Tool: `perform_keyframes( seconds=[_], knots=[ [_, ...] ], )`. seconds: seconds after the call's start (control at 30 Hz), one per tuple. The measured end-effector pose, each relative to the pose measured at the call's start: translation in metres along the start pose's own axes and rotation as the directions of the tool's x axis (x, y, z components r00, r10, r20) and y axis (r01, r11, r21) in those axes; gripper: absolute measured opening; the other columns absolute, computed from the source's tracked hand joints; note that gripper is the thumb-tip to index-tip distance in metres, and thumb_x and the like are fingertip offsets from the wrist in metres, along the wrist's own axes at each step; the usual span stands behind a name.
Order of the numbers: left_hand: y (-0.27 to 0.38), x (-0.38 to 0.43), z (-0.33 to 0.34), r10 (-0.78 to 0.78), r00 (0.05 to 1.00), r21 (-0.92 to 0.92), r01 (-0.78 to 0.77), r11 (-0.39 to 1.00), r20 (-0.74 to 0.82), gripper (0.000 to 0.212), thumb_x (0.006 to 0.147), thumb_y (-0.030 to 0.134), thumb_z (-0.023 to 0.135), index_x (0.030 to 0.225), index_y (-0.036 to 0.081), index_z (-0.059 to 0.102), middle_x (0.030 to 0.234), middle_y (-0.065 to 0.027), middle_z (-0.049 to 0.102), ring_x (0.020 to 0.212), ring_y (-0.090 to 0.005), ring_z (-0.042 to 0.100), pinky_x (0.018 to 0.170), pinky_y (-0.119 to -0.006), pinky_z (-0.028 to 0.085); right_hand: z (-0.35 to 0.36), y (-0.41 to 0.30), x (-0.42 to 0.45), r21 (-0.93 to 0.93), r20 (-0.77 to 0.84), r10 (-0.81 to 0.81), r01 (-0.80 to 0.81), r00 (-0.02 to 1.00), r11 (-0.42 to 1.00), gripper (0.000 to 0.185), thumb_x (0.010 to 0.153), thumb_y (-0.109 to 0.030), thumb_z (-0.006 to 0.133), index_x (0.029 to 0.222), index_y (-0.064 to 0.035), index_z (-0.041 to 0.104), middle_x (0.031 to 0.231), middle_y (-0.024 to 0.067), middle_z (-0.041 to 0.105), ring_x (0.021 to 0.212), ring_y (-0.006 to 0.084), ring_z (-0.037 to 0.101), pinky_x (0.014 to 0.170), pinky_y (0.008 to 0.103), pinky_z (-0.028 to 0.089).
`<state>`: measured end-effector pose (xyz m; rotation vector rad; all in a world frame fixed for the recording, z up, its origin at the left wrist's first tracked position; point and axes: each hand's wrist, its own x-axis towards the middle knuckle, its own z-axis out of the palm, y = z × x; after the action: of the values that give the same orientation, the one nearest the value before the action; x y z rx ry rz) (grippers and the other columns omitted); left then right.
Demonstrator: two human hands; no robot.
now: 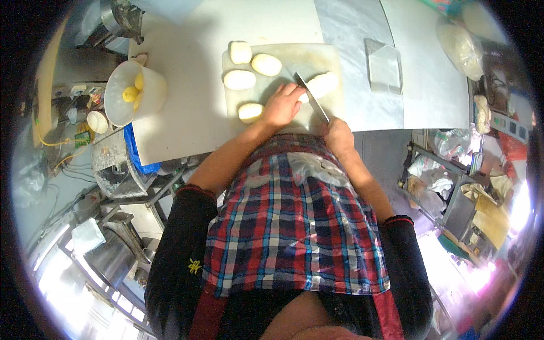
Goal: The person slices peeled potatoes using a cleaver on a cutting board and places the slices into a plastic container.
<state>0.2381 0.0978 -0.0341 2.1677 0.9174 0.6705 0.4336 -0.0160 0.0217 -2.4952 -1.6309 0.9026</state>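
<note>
My right hand (338, 136) grips the handle of a kitchen knife (312, 97), whose blade stands upright over a translucent cutting board (287, 50). My left hand (284, 105) presses the end of a pale peeled potato (303, 97) just left of the blade, its fingertips close to the steel. To the right of the blade lie cut slices (324, 84) in an overlapping row. Whole peeled potatoes rest on the board's left part: one upper left (240, 52), one beside it (266, 64), one below (239, 80), and another (250, 112) near my left wrist.
A white plastic tub (153, 91) holding several yellow potatoes (130, 93) stands at the table's left edge. A clear rectangular plastic piece (383, 67) lies on the table's right part. A filled plastic bag (461, 49) sits farther right. A metal rack (450, 204) with bags stands right of me.
</note>
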Motion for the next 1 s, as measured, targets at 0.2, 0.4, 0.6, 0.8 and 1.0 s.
perform_keyframes(
  seconds=[0.2,0.4,0.6,0.8,1.0],
  knots=[
    [0.001,-0.003,0.001,-0.018,1.000,-0.043,0.017,0.999,-0.019,0.039,0.091,0.004,0.069,0.130,0.006,0.065,0.129,-0.0164,0.061,0.117,-0.0444,0.059,0.100,-0.053,0.052,-0.030,-0.018,-0.011,-0.021,0.005,0.024,-0.024,1.000,0.999,0.032,0.098,-0.031,0.069,0.103,-0.0001,0.074,0.097,0.0302,0.074,0.097,0.0498,0.071,0.086,0.0575,0.056],
    [0.003,-0.007,0.007,-0.021,0.999,-0.043,0.019,0.999,-0.037,0.039,0.092,0.006,0.070,0.131,0.006,0.065,0.125,-0.0162,0.061,0.117,-0.0430,0.059,0.099,-0.052,0.053,-0.020,-0.013,-0.012,-0.002,-0.006,0.023,-0.023,1.000,1.000,0.031,0.098,-0.031,0.070,0.104,-0.0015,0.075,0.097,0.0302,0.074,0.096,0.0503,0.071,0.087,0.0567,0.056],
    [-0.004,-0.004,0.007,-0.036,0.999,-0.049,0.035,0.998,-0.015,0.035,0.093,0.008,0.070,0.127,0.004,0.065,0.128,-0.0172,0.061,0.119,-0.0427,0.059,0.100,-0.051,0.053,-0.012,-0.008,-0.007,-0.023,0.027,0.054,-0.054,0.998,0.998,0.031,0.098,-0.031,0.069,0.102,-0.0008,0.075,0.095,0.0316,0.072,0.097,0.0516,0.070,0.087,0.0571,0.055],
    [-0.006,-0.009,0.006,-0.041,0.998,-0.084,0.038,0.996,-0.036,0.028,0.092,0.007,0.072,0.119,0.005,0.065,0.128,-0.0151,0.061,0.119,-0.0430,0.059,0.099,-0.051,0.053,-0.037,-0.022,-0.021,0.065,0.002,-0.007,0.006,1.000,0.998,0.032,0.097,-0.032,0.071,0.100,-0.0001,0.075,0.099,0.0324,0.072,0.100,0.0507,0.070,0.087,0.0557,0.056],
    [-0.007,-0.007,0.008,-0.042,0.995,-0.055,0.037,0.998,-0.094,0.030,0.092,0.005,0.071,0.121,0.007,0.067,0.123,-0.0157,0.063,0.115,-0.0419,0.061,0.096,-0.051,0.054,-0.004,-0.003,0.004,-0.028,-0.006,0.003,-0.003,1.000,1.000,0.028,0.095,-0.026,0.066,0.102,-0.0010,0.077,0.097,0.0285,0.075,0.096,0.0485,0.073,0.089,0.0555,0.059]
  ],
)
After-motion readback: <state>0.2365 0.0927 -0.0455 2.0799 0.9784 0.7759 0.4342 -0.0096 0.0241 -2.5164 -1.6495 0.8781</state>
